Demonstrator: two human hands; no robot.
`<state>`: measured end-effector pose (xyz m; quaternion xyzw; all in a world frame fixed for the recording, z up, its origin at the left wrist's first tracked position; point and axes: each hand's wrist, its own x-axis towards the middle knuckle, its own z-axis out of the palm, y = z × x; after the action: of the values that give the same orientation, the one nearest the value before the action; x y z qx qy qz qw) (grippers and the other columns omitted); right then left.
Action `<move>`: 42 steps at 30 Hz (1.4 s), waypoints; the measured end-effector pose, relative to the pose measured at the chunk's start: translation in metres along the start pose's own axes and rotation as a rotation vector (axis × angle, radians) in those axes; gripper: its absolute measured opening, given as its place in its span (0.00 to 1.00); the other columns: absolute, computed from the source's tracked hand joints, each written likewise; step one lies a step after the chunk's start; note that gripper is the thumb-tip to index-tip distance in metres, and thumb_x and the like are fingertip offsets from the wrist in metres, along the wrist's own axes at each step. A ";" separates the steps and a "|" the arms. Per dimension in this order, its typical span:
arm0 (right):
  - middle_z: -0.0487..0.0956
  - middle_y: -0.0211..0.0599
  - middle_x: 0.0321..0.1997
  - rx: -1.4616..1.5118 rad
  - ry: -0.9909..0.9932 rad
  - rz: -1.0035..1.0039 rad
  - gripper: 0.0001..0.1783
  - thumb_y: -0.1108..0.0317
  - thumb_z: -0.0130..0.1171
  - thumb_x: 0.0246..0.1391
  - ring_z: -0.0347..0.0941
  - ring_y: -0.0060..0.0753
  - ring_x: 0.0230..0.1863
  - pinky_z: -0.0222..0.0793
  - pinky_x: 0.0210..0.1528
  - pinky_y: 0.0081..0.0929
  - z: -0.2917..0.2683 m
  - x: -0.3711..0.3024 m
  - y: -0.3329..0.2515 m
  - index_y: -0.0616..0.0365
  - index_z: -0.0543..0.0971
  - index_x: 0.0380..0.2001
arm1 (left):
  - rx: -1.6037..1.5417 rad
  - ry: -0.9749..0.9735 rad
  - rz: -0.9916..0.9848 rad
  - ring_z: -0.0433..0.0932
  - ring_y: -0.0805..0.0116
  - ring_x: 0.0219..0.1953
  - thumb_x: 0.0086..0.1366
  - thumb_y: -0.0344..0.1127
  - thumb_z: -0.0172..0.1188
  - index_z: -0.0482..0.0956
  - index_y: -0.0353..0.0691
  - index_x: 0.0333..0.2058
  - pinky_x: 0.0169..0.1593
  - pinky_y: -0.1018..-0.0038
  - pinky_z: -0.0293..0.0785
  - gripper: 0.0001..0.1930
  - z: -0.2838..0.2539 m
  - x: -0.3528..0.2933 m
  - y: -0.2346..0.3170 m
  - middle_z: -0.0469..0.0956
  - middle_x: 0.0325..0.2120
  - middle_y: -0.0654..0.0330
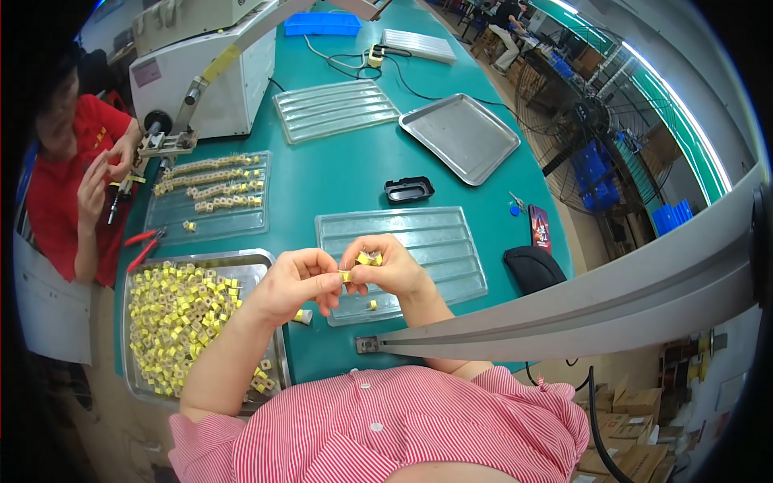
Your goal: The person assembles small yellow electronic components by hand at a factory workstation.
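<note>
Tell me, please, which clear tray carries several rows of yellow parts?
The left clear tray, beside the red-handled pliers: its yellow parts lie in rows. The clear tray under the right hand shows no rows, nor does the ribbed tray beyond.

Fisheye view, from the wearer's head — looking down, close above green table (322, 179)

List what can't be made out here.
All in the head view:
Small blocky yellow pieces in the right hand: count unclear, fingers cover some.
Rectangular silver metal tray: floor mostly hidden by piled pieces.
Rounded black object: lower edge behind the long grey metal beam.
</note>
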<state>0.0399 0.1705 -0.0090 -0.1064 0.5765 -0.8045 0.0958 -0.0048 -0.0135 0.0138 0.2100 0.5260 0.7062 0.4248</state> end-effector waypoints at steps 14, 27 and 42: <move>0.75 0.34 0.22 -0.144 -0.066 -0.015 0.07 0.74 0.59 0.40 0.72 0.20 0.22 0.65 0.18 0.12 -0.002 0.000 -0.005 0.64 0.74 0.26 | 0.031 -0.031 -0.055 0.74 0.73 0.21 0.52 0.32 0.57 0.71 0.33 0.27 0.22 0.80 0.71 0.08 -0.004 0.002 0.000 0.73 0.21 0.59; 0.74 0.33 0.24 -0.154 0.141 0.091 0.12 0.72 0.55 0.44 0.72 0.22 0.22 0.63 0.16 0.15 0.005 0.010 0.004 0.60 0.69 0.34 | 0.070 0.097 0.037 0.74 0.73 0.23 0.56 0.33 0.52 0.70 0.32 0.33 0.24 0.79 0.72 0.09 -0.019 0.008 -0.011 0.73 0.22 0.59; 0.73 0.40 0.34 0.465 0.185 0.134 0.17 0.54 0.42 0.55 0.73 0.30 0.31 0.69 0.22 0.23 -0.021 0.017 0.026 0.57 0.69 0.36 | 1.307 0.974 -0.364 0.72 0.55 0.38 0.48 0.39 0.57 0.76 0.40 0.29 0.41 0.65 0.68 0.11 -0.221 0.002 0.009 0.75 0.31 0.52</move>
<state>0.0189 0.1766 -0.0390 0.0309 0.3880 -0.9136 0.1176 -0.1741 -0.1375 -0.0577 -0.0029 0.9803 0.1909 0.0501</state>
